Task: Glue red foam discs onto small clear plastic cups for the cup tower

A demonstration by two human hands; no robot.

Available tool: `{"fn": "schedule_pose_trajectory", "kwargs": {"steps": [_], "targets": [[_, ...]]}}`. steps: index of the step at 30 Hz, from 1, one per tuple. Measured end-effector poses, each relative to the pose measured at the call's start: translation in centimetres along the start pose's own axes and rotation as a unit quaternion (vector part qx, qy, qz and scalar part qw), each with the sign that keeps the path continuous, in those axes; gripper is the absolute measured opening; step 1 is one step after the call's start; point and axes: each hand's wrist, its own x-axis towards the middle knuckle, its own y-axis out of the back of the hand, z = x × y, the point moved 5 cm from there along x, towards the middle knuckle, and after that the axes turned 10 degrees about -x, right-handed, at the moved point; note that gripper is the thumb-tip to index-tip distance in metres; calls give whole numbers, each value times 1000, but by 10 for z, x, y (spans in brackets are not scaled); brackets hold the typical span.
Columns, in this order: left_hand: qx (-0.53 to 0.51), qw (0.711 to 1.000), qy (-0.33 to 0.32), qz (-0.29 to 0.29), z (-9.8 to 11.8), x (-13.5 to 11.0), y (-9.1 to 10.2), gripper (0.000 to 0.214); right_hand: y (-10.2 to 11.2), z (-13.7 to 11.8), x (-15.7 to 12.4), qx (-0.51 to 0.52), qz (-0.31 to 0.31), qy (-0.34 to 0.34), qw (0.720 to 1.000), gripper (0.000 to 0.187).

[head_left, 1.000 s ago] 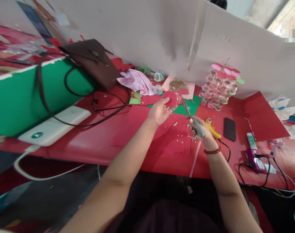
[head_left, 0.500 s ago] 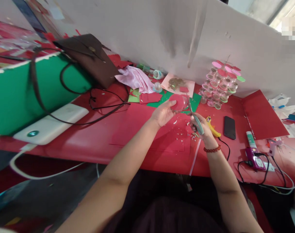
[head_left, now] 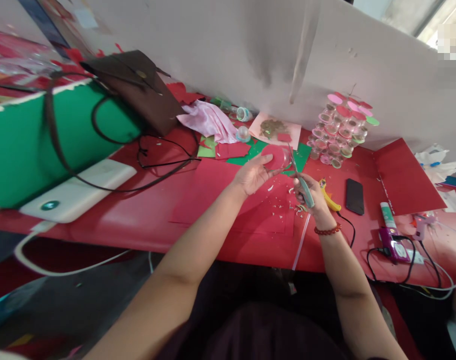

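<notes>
My left hand [head_left: 252, 176] grips a small clear cup capped with a round red paper disc [head_left: 276, 157], held above the red paper sheet [head_left: 228, 200] on the table. My right hand [head_left: 307, 192] is closed round the teal handles of a pair of scissors [head_left: 298, 179]. The blades point up and away, with their tips at the disc's right edge. Small paper scraps [head_left: 282, 205] lie on the sheet below both hands.
A brown bag [head_left: 138, 90] with long straps leans on a green box [head_left: 33, 135] at the left, above a white device [head_left: 74, 191]. A stack of clear cups [head_left: 340, 132], a black phone [head_left: 354, 196], glue guns [head_left: 328, 198], a glue tube [head_left: 387, 216] and cables lie to the right.
Both hands dropped slightly and came closer together. The scissors' blades now reach the red disc's edge. Between half a second ago and now, almost nothing moved.
</notes>
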Motion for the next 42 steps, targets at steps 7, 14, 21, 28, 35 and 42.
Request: {"fn": "schedule_pose_trajectory", "kwargs": {"steps": [7, 14, 21, 28, 35, 42], "targets": [[9, 1000, -12, 7, 3, 1, 2, 21, -1, -2, -2, -1, 2, -15, 1000, 56], [18, 999, -23, 12, 8, 0, -1, 30, 0, 2, -1, -18, 11, -10, 1000, 62], [21, 999, -32, 14, 13, -1, -1, 25, 0, 2, -1, -43, 6, -18, 999, 62], [24, 999, -40, 24, 17, -1, 2, 30, 1, 4, -2, -57, 4, -31, 998, 65], [20, 998, -47, 28, 18, 0, 3, 27, 2, 8, 1, -72, -1, -18, 997, 62], [19, 999, -29, 10, 15, -2, 0, 20, 3, 3, 2, -47, -6, 6, 999, 49]]}}
